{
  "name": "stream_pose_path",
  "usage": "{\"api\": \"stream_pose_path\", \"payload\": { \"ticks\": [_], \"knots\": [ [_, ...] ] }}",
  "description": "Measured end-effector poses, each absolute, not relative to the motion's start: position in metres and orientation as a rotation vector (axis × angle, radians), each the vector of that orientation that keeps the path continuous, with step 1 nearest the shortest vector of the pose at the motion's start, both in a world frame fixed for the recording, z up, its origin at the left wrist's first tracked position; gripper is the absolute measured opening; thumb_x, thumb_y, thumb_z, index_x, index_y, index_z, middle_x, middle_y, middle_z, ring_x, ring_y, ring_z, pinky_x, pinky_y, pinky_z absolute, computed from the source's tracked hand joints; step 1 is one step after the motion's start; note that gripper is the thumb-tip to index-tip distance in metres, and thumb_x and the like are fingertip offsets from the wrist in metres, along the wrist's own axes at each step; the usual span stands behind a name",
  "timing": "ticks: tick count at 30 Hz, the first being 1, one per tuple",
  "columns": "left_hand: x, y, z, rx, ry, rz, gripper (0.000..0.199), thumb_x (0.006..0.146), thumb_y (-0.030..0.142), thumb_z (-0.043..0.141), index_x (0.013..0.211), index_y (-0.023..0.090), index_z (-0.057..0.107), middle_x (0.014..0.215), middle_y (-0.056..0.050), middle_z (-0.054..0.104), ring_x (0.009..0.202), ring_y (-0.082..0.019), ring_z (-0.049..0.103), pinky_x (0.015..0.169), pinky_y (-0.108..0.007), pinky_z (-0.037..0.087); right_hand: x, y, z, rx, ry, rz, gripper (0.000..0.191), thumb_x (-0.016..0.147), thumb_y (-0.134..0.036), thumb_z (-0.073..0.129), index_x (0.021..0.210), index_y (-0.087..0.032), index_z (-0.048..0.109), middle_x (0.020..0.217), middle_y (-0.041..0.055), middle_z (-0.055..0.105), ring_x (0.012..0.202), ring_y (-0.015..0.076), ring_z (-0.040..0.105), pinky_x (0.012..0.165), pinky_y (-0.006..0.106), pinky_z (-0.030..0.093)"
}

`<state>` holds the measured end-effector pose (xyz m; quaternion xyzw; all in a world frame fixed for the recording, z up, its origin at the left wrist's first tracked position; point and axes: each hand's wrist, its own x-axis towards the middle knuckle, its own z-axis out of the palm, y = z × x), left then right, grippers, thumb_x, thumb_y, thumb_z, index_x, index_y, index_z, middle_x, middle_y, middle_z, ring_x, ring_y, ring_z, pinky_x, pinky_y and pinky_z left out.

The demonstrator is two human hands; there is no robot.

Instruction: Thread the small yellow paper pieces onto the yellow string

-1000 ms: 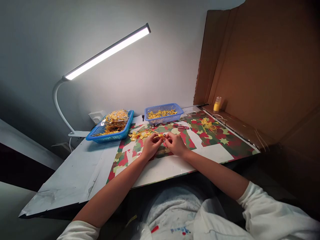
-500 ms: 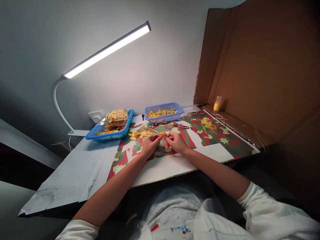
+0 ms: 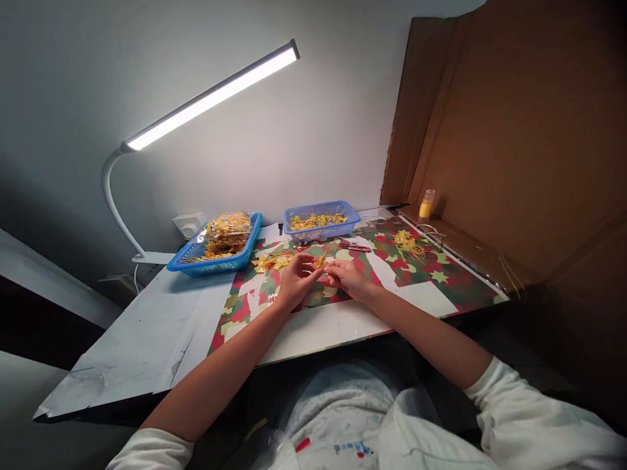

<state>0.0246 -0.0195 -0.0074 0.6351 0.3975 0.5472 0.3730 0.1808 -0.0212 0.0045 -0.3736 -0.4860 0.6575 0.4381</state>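
Note:
Over the middle of the table, my left hand [image 3: 297,281] pinches a small yellow ribbon-like piece [image 3: 321,260] that sticks up between thumb and fingers. Close against it, my right hand [image 3: 349,277] has its fingertips pressed together at the lower end of that piece; what exactly they grip is too small to make out. Beyond my left hand lie more yellow pieces [image 3: 267,262] in a loose row. Small scissors or snips with pink handles [image 3: 356,248] rest behind my right hand.
At the back left a blue basket [image 3: 215,266] holds a bag and yellow pieces. A second basket [image 3: 321,232] with yellow pieces stands by the wall. To the right are a tangle of yellow threads [image 3: 409,245], a small yellow bottle [image 3: 426,205] and a cardboard wall [image 3: 509,143]. A lamp [image 3: 213,96] arches overhead.
My left fingers have opened up somewhat and the yellow piece now stands upright between them. My right hand has turned slightly, its fingers more curled under.

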Motion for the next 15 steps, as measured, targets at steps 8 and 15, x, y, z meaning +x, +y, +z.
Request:
{"api": "stream_pose_path", "payload": {
  "ticks": [8,15],
  "knots": [
    [0.0232,-0.0153,-0.0117,1.664,1.054,1.454,0.029,0.070,0.043,0.071,0.077,0.018,0.060,0.069,0.001,0.059,0.061,-0.010,0.054,0.059,-0.023,0.045,0.1827,-0.0205,0.0034,-0.923,-1.228,1.664,0.022,0.066,-0.032,0.064,0.060,-0.017,0.050,0.045,-0.0054,0.049,0.043,0.0057,0.040,0.046,0.021,0.027],
    [0.0251,-0.0166,-0.0063,1.549,1.022,1.440,0.032,0.064,0.042,0.074,0.073,0.018,0.055,0.068,0.002,0.058,0.061,-0.010,0.055,0.061,-0.024,0.047,0.1827,-0.0206,0.0034,-0.916,-1.251,1.639,0.020,0.065,-0.033,0.063,0.061,-0.017,0.051,0.045,-0.0056,0.049,0.044,0.0058,0.039,0.047,0.021,0.027]
  ]
}}
